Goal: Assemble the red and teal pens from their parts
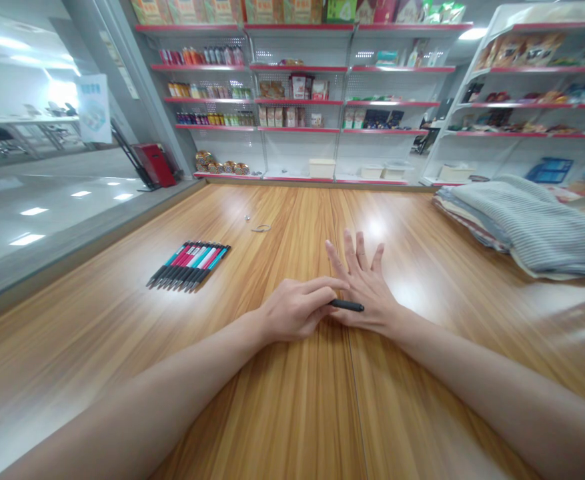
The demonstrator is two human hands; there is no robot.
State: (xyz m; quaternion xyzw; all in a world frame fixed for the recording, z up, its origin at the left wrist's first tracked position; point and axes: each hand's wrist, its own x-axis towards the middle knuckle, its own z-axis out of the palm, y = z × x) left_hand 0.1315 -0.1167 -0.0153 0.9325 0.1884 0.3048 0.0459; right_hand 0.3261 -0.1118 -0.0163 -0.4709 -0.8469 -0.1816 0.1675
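My left hand (297, 308) is closed in a pinch on a short black pen-like piece (347, 306), whose dark tip lies across the back of my right hand. My right hand (365, 287) rests flat on the wooden table (282, 413), fingers stretched out and spread, holding nothing. A neat row of several pens (189, 265), black-tipped with red, teal and white barrels, lies on the table to the left of my hands. A small metal ring (261, 229) and a tiny metal piece (247, 217) lie farther back.
A stack of folded striped cloths (527, 223) sits at the table's right. Store shelves (297, 100) with packaged goods line the back. A glossy floor and a red box (155, 165) lie beyond the table's left edge.
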